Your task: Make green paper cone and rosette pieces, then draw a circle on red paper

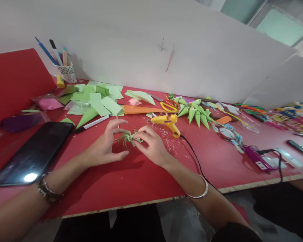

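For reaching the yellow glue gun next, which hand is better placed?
Right, probably: the right hand is nearer the glue gun, though its grip holds the curled green paper; the left hand is farther away, but looks open.

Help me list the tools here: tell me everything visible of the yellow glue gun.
The glue gun is yellow and plastic-looking, with a dark-marked barrel and dark nozzle pointing left. It lies on the red table among pale shreds, beyond the right hand, its handle slanting towards the near edge. A black cord leaves the handle's end. No hand touches it.
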A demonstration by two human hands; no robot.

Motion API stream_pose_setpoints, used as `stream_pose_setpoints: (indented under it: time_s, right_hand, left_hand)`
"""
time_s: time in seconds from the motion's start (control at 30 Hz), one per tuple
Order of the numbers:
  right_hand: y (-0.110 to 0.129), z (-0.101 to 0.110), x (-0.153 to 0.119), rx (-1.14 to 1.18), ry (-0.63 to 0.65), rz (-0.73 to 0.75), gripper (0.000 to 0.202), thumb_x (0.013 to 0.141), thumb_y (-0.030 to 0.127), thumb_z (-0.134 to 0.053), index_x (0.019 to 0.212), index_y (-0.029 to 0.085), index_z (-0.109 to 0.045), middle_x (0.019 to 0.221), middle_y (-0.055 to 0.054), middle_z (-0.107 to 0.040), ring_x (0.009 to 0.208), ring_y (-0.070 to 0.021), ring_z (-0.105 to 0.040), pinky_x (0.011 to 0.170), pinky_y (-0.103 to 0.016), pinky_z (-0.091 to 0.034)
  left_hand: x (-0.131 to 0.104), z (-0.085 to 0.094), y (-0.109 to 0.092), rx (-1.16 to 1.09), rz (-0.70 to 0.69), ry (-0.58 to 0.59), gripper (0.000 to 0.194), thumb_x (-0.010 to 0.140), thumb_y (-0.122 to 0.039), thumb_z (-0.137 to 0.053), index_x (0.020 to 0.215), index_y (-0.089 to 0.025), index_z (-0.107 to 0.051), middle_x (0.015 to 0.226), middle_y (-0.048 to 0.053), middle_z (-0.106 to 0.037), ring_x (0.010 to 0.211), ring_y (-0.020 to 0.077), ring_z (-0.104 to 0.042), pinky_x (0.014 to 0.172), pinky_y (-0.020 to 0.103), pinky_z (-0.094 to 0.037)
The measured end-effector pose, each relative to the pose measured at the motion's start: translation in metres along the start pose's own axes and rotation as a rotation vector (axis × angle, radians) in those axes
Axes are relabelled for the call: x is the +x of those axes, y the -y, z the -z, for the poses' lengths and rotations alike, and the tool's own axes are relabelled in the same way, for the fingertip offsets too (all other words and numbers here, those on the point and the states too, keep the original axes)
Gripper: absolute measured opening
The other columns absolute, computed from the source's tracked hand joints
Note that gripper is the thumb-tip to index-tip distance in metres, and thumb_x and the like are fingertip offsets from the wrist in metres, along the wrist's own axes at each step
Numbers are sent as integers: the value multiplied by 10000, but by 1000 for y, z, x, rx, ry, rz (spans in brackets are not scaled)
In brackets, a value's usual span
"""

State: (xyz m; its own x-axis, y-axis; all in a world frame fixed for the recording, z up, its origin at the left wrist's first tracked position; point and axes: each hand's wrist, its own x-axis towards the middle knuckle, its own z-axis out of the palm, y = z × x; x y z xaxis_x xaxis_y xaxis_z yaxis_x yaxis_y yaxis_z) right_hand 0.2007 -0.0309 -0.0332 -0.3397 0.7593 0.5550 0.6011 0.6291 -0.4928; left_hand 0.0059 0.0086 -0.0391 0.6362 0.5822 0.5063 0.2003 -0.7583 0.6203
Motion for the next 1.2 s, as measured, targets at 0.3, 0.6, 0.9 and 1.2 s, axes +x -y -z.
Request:
stream_pose_setpoints:
  time_s: [0.3, 0.6, 0.9, 1.2]
  right_hand:
    - [-1, 0, 2, 3, 129, -55, 133, 871, 259, -458, 874, 188, -571, 892, -31, -534, 833, -124, -536, 722, -243, -434]
    - [-5, -2, 1, 69, 134, -60, 98, 858, 209, -480, 873, 190, -574, 899, -30, -582, 842, -126, -554, 742, -247, -436]
    - [-4, -1, 3, 85, 217, -123, 71, 840, 173, -491, 828, 186, -560, 878, -24, -575, 817, -123, -556, 723, -241, -433]
    - [-3, 3, 3, 45, 236, -162, 66, 835, 173, -489, 827, 191, -552, 873, -25, -545, 820, -131, -545, 738, -251, -419]
  left_hand:
    - [-1, 2, 1, 118, 36, 26, 893, 693, -298, -643, 1347, -244, -37, 1259, 142, -368, 1184, 280, -397, 977, 492, -372]
    - [-1, 3, 0, 226, 53, 74, 473, 735, -295, -569, 1085, -214, -262, 1009, 57, -396, 930, 186, -473, 823, 365, -462]
    - [0, 6, -3, 247, -25, 118, 351, 735, -231, -544, 984, -205, -297, 956, 56, -394, 896, 182, -451, 755, 333, -443]
    - [1, 10, 2, 271, 12, 108, 246, 824, -240, -465, 995, -203, -292, 976, 65, -386, 866, 164, -441, 755, 323, -438]
